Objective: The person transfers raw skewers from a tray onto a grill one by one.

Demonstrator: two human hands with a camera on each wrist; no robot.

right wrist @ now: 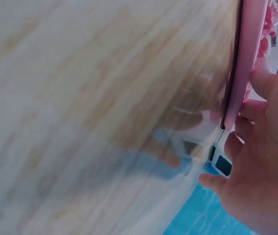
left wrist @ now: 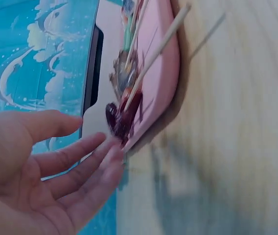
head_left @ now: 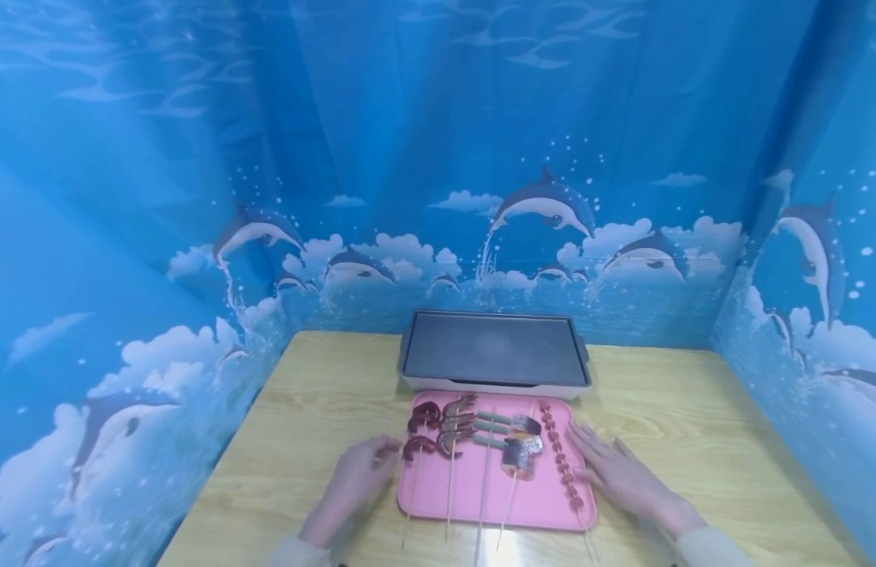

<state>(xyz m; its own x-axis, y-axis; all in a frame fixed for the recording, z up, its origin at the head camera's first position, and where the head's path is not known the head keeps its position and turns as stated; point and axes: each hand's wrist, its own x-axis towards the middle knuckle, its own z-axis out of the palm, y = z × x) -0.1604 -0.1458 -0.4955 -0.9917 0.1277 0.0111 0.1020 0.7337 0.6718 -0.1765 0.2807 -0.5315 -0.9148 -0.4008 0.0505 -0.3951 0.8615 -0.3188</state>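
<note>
The left hand's (head_left: 363,472) fingers are loosely bent and hold nothing, with the thumb apart from them; the tips are just beside the tray's left edge, and I cannot tell whether they touch it. The right hand (head_left: 622,476) lies along the right edge with its fingers nearly straight, gripping nothing, its thumb at the rim near the red skewer (head_left: 563,465).

Between the hands, the tray (head_left: 544,500) lies flat on the table (head_left: 289,441), just on the near side of the griddle (head_left: 491,346). The step in hand looks like steadying or squaring the tray; even, light pressure from both sides would suit it, since a push from the right alone could slew it.

On the tray, from left to right, are dark red pieces (head_left: 419,446), shrimp (head_left: 461,421), green pieces (head_left: 500,429), fish chunks (head_left: 525,461) and the red skewer. The right thumb would do best to press the rim rather than the food, and the left fingertips to come in low, clear of the dark red pieces. The sticks (head_left: 483,504) overhang the near edge, so a sleeve could catch one; wrists are best held wide of them.
</note>
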